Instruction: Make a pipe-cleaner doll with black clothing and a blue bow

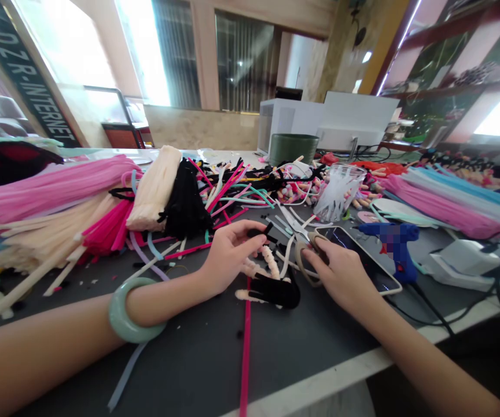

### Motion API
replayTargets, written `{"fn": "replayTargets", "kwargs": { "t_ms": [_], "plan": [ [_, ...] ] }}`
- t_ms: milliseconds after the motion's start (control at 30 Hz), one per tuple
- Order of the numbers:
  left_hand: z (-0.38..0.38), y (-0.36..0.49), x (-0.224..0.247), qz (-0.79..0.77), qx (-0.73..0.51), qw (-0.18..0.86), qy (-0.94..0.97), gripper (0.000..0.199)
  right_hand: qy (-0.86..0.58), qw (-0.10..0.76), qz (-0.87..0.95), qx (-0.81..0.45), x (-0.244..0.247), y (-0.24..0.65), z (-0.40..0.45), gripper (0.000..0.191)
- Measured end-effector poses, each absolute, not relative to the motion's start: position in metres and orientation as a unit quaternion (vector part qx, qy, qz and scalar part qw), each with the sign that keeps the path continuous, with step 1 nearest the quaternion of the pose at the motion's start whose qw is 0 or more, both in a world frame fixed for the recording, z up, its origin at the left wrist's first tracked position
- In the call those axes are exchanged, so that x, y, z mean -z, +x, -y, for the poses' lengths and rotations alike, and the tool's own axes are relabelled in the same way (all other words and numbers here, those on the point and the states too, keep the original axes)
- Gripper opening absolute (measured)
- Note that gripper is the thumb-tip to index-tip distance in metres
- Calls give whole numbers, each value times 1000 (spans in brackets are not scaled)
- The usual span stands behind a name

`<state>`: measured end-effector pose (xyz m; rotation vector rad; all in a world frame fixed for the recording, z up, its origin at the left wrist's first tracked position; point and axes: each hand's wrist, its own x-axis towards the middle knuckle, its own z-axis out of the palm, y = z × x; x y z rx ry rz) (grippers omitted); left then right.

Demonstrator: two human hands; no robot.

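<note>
My left hand (228, 255), with a pale green bangle (132, 310) on its wrist, pinches a short black pipe cleaner (268, 230). A coiled cream pipe cleaner (270, 260) hangs just under those fingers; whether it joins the black one is hidden. Below it, a bent black fuzzy piece (291, 292) with cream ends rests at the table. My right hand (341, 272) has its fingers on the beige handles of a pair of scissors (294, 223), whose blades point away and lie apart. A long magenta pipe cleaner (245, 347) runs toward the near edge.
Pink (50, 188), cream (154, 188) and black (186, 202) pipe cleaner bundles lie at the left. A phone (375, 269), a blue glue gun (393, 240) and a white power strip (467, 263) sit to the right. Behind stands a clear cup (339, 191).
</note>
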<state>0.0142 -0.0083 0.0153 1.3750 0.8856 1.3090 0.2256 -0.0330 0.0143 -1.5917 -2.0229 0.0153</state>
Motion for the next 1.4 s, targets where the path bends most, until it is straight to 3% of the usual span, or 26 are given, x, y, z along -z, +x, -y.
{"fn": "replayTargets", "kwargs": {
  "t_ms": [100,233,367,500,633,700,867,1000,1100,1233,1400],
  "plan": [
    [9,14,-15,-375,-536,504,564,24,-564,315,762,45,-10,229,32,15],
    [8,14,-14,-367,-541,503,566,24,-501,399,754,147,-7,231,34,22],
    [8,14,-15,-350,-549,492,579,23,-484,418,749,177,-8,230,35,19],
    [14,16,-17,-323,-544,486,602,25,-477,425,759,126,-15,226,42,18],
    [24,16,-16,-283,-511,435,686,26,-432,427,792,-62,-26,216,57,32],
    [28,15,-14,-256,-488,388,739,24,-409,432,794,-127,-29,211,65,29],
    [32,11,-12,-211,-444,325,808,22,-380,449,798,-130,-33,206,74,6],
    [32,11,-14,-230,-429,285,826,35,-385,461,783,-158,-40,210,73,7],
    [30,11,-17,-242,-387,195,868,49,-463,470,737,-146,-52,220,72,7],
    [23,11,-20,-235,-306,89,918,59,-541,348,746,-171,-66,238,67,14],
    [18,9,-21,-218,-220,63,949,45,-551,183,796,-171,-69,251,63,19]
  ]
}}
